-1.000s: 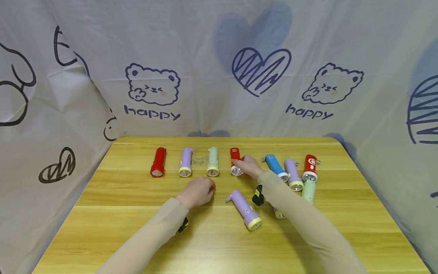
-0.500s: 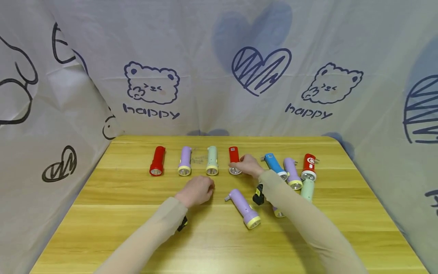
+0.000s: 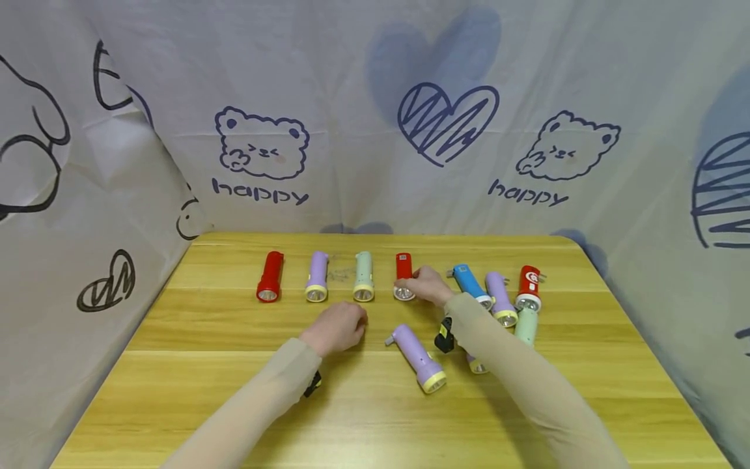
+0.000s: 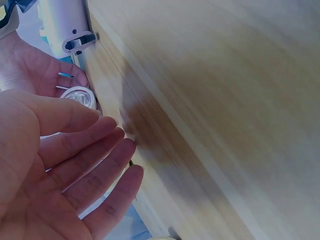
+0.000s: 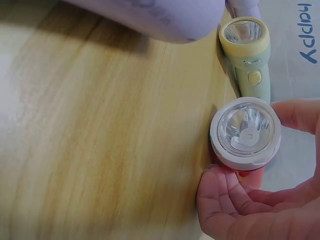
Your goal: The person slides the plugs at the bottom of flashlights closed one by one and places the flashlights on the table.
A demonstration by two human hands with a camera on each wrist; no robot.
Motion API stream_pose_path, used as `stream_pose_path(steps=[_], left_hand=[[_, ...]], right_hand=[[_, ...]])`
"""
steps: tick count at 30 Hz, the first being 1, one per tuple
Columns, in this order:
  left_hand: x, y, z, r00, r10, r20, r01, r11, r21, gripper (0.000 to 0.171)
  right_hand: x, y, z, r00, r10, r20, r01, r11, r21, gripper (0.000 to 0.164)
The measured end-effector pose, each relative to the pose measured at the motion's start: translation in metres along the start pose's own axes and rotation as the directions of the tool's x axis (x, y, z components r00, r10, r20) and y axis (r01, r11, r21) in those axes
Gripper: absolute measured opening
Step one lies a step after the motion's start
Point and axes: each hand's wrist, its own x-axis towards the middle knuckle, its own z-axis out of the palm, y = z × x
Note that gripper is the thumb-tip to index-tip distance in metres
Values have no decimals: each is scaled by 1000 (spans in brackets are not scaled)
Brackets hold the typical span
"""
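Observation:
My right hand (image 3: 430, 285) pinches a red flashlight (image 3: 403, 266) with a white head, the thumb on one side and fingers on the other. Its clear lens (image 5: 245, 132) faces the camera in the right wrist view. To its left lies a mint flashlight (image 3: 364, 273) with a yellow rim. My left hand (image 3: 336, 327) holds nothing; its fingers are loosely bent close over the table, in front of the mint flashlight. Between the two forearms lies a purple flashlight (image 3: 417, 355), tilted, with its plug (image 3: 389, 340) folded out.
Further left in the back row are another purple flashlight (image 3: 317, 277) and a plain red flashlight (image 3: 271, 277). At right sit a blue flashlight (image 3: 469, 281), a purple one, a red-and-white flashlight (image 3: 530, 283) and a mint flashlight (image 3: 527, 326). My right forearm partly covers one more yellow-rimmed flashlight.
My right hand and the red flashlight it pinches have shifted very slightly to the right. The left hand stays where it was.

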Motion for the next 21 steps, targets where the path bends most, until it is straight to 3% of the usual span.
stream_pose_path(steps=[21], left_hand=[[-1,-1,3,1000,14,-11,-14,1000,3,18]], right_hand=[[-3,5,-3,1000,-21,21,21,1000,5,61]])
